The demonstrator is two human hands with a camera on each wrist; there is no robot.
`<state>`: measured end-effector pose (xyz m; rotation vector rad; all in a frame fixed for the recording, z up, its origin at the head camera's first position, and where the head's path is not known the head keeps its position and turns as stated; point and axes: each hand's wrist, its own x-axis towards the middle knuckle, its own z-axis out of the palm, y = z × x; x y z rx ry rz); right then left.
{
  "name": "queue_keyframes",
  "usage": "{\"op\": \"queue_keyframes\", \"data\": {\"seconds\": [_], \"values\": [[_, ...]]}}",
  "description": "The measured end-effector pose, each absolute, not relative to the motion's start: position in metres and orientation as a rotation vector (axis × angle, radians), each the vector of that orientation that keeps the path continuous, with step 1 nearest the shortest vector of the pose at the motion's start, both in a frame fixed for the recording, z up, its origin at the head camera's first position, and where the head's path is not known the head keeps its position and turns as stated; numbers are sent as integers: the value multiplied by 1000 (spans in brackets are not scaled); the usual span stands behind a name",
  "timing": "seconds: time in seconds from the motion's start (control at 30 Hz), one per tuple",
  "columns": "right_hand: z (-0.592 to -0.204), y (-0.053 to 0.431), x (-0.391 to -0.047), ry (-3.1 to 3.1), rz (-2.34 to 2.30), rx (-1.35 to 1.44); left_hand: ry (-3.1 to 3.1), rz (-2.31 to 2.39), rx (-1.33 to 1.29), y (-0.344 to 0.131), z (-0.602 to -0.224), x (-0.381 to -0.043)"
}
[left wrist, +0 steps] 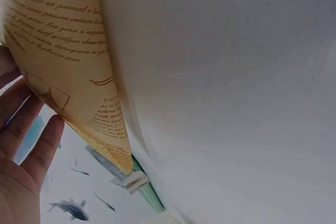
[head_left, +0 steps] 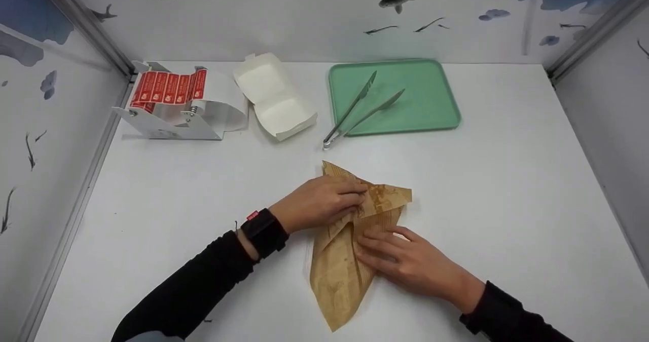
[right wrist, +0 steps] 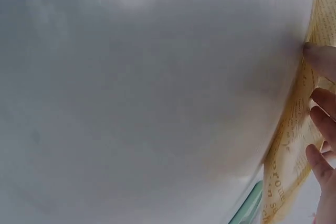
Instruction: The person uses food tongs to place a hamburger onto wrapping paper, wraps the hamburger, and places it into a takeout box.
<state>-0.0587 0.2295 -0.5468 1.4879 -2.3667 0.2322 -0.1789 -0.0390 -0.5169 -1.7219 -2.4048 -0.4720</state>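
Printed brown wrapping paper (head_left: pixel 337 276) lies folded over in front of me on the white table, long and narrow, with a pointed end towards me. A folded flap sticks out to its upper right. My left hand (head_left: pixel 327 202) rests on the upper part of the paper; in the left wrist view its fingers (left wrist: pixel 46 140) reach out along the paper's edge. Lower down, my right hand (head_left: pixel 413 263) presses on the right side with spread fingers (right wrist: pixel 321 121). Whatever the paper may wrap is hidden.
A green tray (head_left: pixel 431 99) at the back carries metal tongs (head_left: pixel 350 114), their hinged end past its front edge. Left of it sits an opened white food box (head_left: pixel 279 99). A dispenser (head_left: pixel 177 129) with red labels (head_left: pixel 170 87) stands at the back left. Printed walls enclose the table.
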Motion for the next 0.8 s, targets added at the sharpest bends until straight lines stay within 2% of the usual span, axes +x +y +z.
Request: {"op": "queue_keyframes", "data": {"seconds": [0.3,0.47,0.67,0.8], "values": [[-547,213,-59,-2262,160,1582,-2331,-408,-1697,-39,-517,-177],[-546,213,-60,-2365,431,1527,-2354,-378,-1714,-41,-516,-176],[-540,216,-63,-2635,1110,1086,-2384,-324,-1729,-40,-517,-176],[-537,217,-70,-2663,1334,767,-2395,-299,-1731,-40,-519,-177]]}}
